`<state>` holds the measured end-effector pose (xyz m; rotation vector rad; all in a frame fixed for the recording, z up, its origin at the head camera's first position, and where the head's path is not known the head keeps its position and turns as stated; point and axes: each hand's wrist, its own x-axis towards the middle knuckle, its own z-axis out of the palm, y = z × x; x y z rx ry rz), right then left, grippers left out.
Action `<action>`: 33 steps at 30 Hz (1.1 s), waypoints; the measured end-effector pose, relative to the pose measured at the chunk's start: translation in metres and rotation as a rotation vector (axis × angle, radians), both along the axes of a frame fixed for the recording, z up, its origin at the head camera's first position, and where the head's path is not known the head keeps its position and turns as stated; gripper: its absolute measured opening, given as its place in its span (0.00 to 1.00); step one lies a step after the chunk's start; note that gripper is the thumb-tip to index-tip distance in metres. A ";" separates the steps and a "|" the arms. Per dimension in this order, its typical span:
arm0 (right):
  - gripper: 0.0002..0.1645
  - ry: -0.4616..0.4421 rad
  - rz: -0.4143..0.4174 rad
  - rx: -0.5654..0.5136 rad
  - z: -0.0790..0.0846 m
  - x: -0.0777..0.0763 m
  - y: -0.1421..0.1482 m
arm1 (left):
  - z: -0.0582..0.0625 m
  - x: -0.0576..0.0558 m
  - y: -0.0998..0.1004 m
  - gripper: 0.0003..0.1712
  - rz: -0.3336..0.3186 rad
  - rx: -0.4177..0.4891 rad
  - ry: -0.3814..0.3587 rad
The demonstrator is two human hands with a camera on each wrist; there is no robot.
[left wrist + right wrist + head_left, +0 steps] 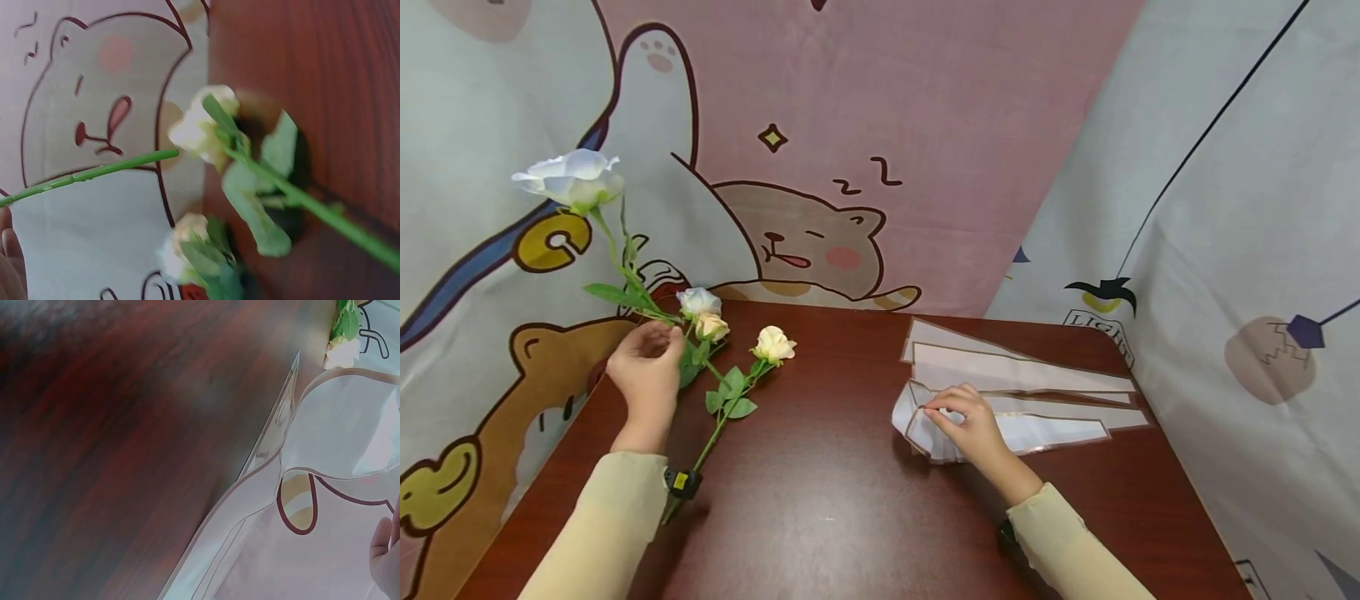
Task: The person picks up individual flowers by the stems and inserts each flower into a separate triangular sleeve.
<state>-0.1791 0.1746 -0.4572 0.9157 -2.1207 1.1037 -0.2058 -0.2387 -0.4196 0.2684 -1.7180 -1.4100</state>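
Cream-sleeved hands (647,375) (973,425) pinch a pale rose (572,177), left, and clear wrapper (1048,431), right, 3 more roses (773,344) between.

From behind both grips, the head view faces forward and down. Close at the left hand (646,375), a sideways view shares its flowers (775,344); at the right hand (977,427), another shares its plastic sheets (1015,367).

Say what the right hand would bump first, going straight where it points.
Probably the pale wrapper whose edge the right hand pinches, since it extends beyond that pinch; exact depth is unclear.
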 end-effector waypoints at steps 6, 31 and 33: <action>0.11 0.019 0.003 0.009 -0.003 -0.003 0.001 | 0.021 0.014 0.025 0.05 -0.134 0.056 0.056; 0.12 0.047 0.007 -0.016 -0.021 -0.019 -0.003 | -0.012 0.006 0.086 0.09 -0.377 0.285 0.080; 0.11 0.048 -0.007 -0.010 -0.022 -0.020 -0.004 | -0.034 -0.007 0.083 0.07 -0.475 0.384 0.148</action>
